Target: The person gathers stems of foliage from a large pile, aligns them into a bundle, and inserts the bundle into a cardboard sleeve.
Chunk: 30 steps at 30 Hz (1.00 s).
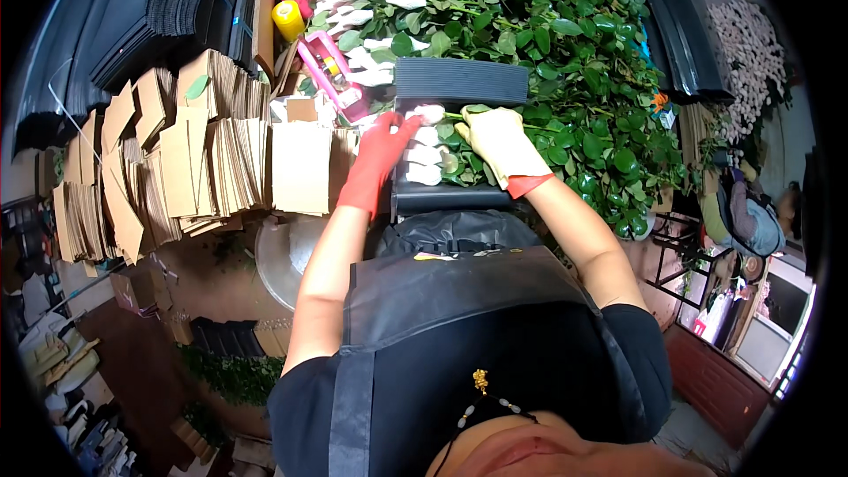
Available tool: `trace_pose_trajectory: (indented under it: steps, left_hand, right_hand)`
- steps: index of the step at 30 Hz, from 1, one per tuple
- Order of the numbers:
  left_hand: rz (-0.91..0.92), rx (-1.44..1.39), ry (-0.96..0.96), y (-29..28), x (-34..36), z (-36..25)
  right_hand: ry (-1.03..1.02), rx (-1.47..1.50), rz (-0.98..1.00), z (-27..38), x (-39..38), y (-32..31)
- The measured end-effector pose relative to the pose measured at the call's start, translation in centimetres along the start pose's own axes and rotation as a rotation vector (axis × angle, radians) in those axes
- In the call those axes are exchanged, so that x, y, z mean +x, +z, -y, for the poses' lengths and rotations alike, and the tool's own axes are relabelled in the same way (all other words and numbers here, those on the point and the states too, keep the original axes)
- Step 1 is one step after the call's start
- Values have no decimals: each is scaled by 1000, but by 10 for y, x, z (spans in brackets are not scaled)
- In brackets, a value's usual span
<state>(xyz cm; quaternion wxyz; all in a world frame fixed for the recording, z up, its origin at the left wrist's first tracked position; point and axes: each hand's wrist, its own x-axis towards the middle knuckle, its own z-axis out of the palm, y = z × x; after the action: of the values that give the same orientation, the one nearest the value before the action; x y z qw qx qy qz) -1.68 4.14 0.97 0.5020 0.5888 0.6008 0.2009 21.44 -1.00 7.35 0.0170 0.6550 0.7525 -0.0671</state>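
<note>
My left hand, in a red glove, has its fingertips closed at the head of a white-sleeved rose. The same rose's green stem runs right into my right hand, whose pale yellow glove is closed around it, with a red layer showing at the wrist. Below this rose, several more white-covered flower heads lie in a row. They rest on a dark corrugated sheet, whose ribbed far flap stands beyond my hands. Its near edge lies close to my apron.
Leafy stems cover the table beyond and to the right. Brown cardboard pieces stand stacked at left, below dark sheets. Pink holders and a yellow roll sit by the flower heads. A round metal pan is below left.
</note>
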Motion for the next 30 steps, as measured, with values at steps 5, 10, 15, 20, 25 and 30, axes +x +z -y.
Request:
trace_pose_trajectory:
  steps: [5,10,15,20,25,30]
  left_hand:
    - [-7,-184,-22,11,-4,-8]
    - [-309,-585,113,35,-10,8]
    - [-688,-493,265,30,4,52]
    - [-310,-715,-13,-21,-24,23]
    - [-37,-45,123,-25,-8,20]
    - [120,-93,-6,3,-13,9]
  right_hand:
    - [7,-65,-39,-3,-2,11]
    - [13,-48,-57,-9,-1,22]
    - [29,-95,-36,2,2,17]
    - [11,228,96,-13,-6,-17]
    - [-22,177,176,-8,-7,-26]
    - [8,-22,8,2,-7,9]
